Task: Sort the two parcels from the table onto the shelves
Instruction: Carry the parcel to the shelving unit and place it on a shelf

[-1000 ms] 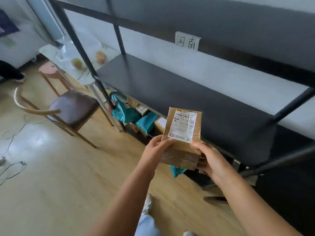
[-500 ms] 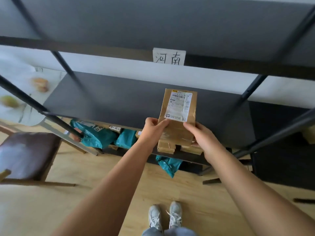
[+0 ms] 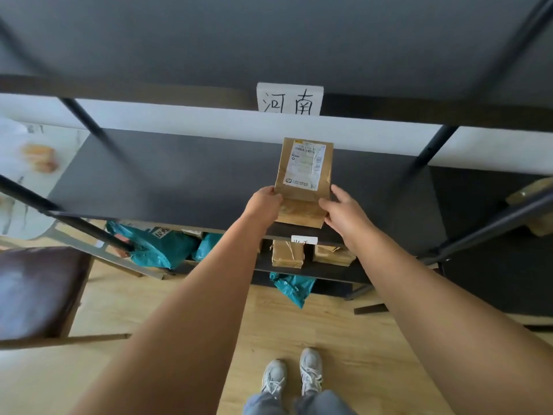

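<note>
Shelving of dark, matte boards on thin black metal posts fills the view; the middle shelf (image 3: 179, 181) is flat and bare. Parcel (image 3: 303, 181), a crinkled brown kraft-paper rectangle with glossy tape and a white printed label, sits at that shelf's front edge. Left hand (image 3: 263, 205) and right hand (image 3: 344, 209) clasp its lower corners, each grip closed on paper.

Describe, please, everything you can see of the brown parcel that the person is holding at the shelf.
The brown parcel is a flat rectangular packet in kraft-like paper with glossy tape wrinkles at its near end. A white shipping label with a barcode covers most of its top face; the print is too small to read. It lies lengthwise over the front part of the dark middle shelf, below the handwritten sign. The left hand and right hand grip its near corners.
</note>
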`<state>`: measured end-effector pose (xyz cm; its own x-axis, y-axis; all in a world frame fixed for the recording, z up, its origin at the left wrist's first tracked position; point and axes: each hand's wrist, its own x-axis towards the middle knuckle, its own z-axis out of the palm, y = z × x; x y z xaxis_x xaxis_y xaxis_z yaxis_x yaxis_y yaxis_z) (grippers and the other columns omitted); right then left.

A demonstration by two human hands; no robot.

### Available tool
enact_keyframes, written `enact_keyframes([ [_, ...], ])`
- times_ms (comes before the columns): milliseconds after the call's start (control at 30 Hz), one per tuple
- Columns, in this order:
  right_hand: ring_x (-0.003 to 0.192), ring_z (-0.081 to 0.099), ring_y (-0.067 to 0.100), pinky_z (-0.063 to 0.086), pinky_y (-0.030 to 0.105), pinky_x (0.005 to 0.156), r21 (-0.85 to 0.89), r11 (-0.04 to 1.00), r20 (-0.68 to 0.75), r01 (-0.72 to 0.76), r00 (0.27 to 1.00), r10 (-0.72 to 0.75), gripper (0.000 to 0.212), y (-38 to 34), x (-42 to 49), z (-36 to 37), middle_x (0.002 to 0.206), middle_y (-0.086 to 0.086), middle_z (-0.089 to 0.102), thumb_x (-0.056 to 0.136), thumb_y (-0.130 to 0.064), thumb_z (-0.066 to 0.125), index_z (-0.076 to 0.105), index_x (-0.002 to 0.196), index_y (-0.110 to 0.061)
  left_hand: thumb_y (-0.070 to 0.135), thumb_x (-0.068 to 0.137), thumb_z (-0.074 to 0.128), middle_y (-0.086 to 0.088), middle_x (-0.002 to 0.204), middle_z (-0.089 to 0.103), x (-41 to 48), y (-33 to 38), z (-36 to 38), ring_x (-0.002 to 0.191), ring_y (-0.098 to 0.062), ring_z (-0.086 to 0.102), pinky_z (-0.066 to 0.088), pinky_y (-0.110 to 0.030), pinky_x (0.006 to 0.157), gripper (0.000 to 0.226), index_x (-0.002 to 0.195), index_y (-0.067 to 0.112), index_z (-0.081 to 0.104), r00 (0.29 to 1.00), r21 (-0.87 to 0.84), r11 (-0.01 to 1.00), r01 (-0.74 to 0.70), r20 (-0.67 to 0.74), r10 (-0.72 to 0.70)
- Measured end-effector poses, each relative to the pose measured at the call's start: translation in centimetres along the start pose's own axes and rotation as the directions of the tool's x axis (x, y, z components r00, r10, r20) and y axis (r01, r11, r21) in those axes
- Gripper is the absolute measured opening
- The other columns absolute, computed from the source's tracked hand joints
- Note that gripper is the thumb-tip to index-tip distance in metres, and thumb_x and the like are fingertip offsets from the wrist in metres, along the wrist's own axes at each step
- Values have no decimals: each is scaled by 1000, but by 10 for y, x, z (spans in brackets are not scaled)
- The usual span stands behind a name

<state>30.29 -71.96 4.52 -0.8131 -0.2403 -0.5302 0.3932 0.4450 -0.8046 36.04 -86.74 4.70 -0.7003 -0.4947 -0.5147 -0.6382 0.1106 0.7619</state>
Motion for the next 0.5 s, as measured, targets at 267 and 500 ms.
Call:
enact_keyframes([
  [267,118,64,23,54,34,95,-20,998,-214,61,975,-64,41,24,-30,-3,135,10,66,103,-12,50,58,143,-18,22,98,52,-10,137,60,-39,-45,19,88,-20,62,50,-33,71,56,152,16,40,990,10,996,89,-108,-88],
  [500,102,72,25,59,43,95,100,995,-282,-5,959,33,28,63,-69,-34,105,6,75,103,-17,51,67,126,-16,15,99,49,-3,112,71,-72,-47,69,82,-13,65,52,-26,63,31,127,20,62,990,140,986,-88,126,71],
])
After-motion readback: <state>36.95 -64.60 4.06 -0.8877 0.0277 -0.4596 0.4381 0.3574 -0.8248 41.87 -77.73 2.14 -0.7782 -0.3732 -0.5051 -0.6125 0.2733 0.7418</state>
